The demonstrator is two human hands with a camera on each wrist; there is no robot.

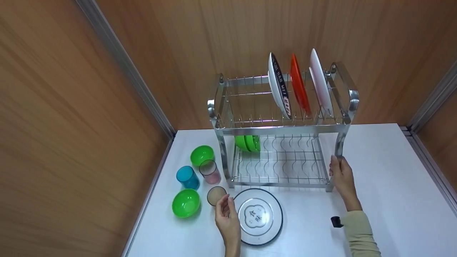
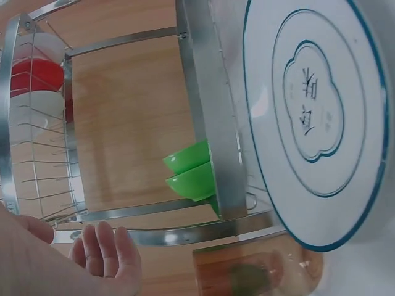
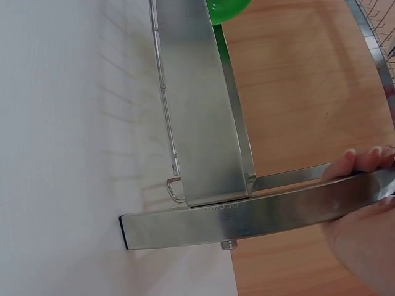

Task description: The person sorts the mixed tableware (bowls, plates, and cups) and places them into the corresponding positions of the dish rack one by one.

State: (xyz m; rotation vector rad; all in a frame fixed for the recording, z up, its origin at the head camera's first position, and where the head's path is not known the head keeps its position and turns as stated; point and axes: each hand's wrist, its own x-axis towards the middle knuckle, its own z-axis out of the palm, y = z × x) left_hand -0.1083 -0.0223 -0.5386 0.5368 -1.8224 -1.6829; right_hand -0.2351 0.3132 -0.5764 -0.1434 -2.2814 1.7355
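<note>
My right hand (image 1: 344,182) grips the front right leg of a two-tier metal dish rack (image 1: 282,131); in the right wrist view its fingers wrap this leg (image 3: 278,213). My left hand (image 1: 228,223) holds nothing, its fingers loosely bent. It hovers by a brownish cup (image 1: 216,194) and overlaps the left edge of a white plate (image 1: 259,216) with a dark rim lying on the table. On the upper tier stand a white plate with a dark lettered underside (image 1: 279,85), a red plate (image 1: 299,85) and a pale pink plate (image 1: 321,84). Two green bowls (image 1: 247,143) lean in the lower tier.
Left of the rack stand a clear pinkish cup (image 1: 211,175), a blue cup (image 1: 188,177), and two green bowls, one behind (image 1: 202,156) and one in front (image 1: 186,203). Wooden panels (image 1: 171,53) close off the white table (image 1: 385,171) at the back and sides.
</note>
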